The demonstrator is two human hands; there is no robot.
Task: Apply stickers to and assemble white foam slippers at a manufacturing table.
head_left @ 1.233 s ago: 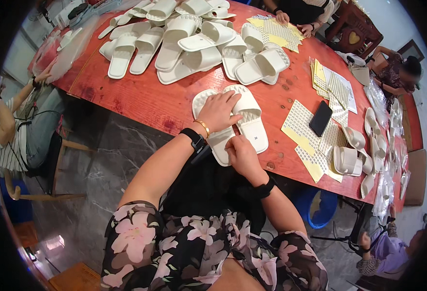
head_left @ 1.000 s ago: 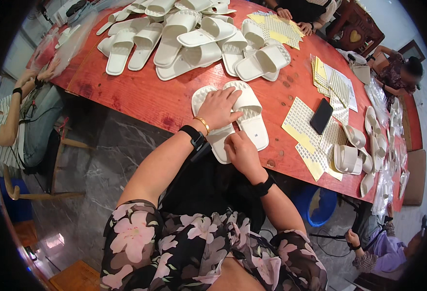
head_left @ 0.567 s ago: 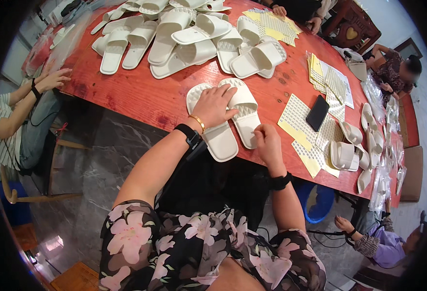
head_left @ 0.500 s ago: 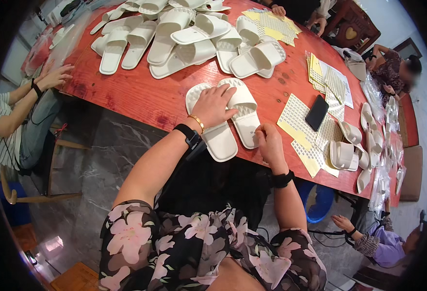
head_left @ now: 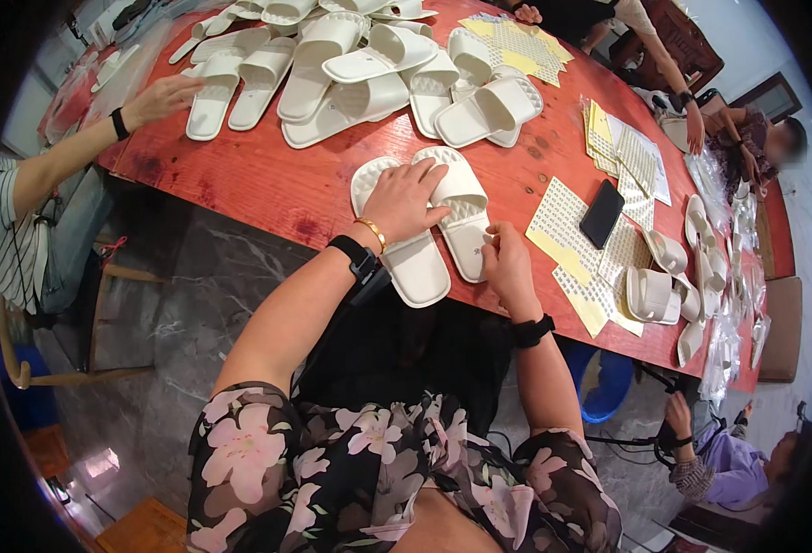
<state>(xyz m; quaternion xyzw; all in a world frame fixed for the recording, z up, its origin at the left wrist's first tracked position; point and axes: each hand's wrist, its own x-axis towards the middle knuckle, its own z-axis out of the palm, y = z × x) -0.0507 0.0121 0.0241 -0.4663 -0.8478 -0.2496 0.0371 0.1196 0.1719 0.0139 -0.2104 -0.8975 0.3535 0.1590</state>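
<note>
A pair of off-white slippers lies side by side at the table's near edge, toes away from me. My left hand (head_left: 410, 198) rests across them with fingers spread, over the strap of the left slipper (head_left: 418, 276) and reaching the strap of the right slipper (head_left: 462, 189). A small printed mark (head_left: 477, 251) shows on the right slipper's insole. Close beside that slipper's outer edge is my right hand (head_left: 507, 263), its fingers curled and thumb pinched in. Whatever sits between those fingertips, if anything, is hidden.
A heap of off-white slippers (head_left: 346, 64) covers the far side of the red wooden table (head_left: 267, 203). To the right lie yellow-backed sticker sheets (head_left: 563, 221), a black phone (head_left: 601, 214) and more slippers (head_left: 655, 295) with clear bags. Co-workers sit around the table.
My right hand has shifted slightly and its fingers have rearranged; my left hand stays put. The co-worker at left has reached to the slipper heap. At the far right, another co-worker's arm now stretches over.
</note>
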